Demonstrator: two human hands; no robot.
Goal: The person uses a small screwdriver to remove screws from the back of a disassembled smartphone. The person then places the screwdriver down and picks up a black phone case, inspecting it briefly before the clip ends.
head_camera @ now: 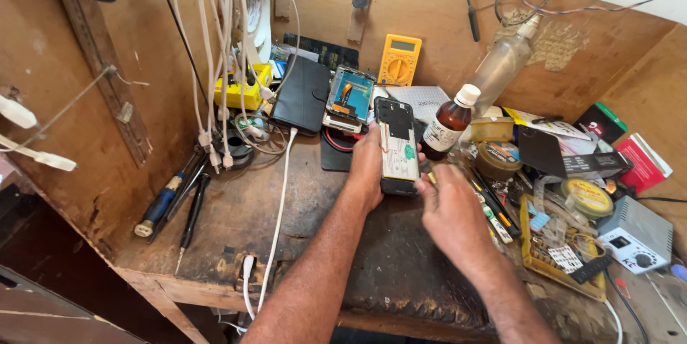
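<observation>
both hands work one opened phone [398, 147] over the dark mat [401, 258]: left hand [366, 165] is clamped on its left edge, right hand [449, 212] pinches at its lower right corner. back cover already off; white battery and black board lie bare, so reassembly seems left. brown bottle [447, 124] stands just beside.

Black-framed opened phone [397, 145] with white battery, yellow multimeter [399, 59], brown white-capped bottle [449, 122].

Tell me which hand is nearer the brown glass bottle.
Right. The right hand lies just below the brown glass bottle; the left hand, holding the opened phone, is farther left.
</observation>
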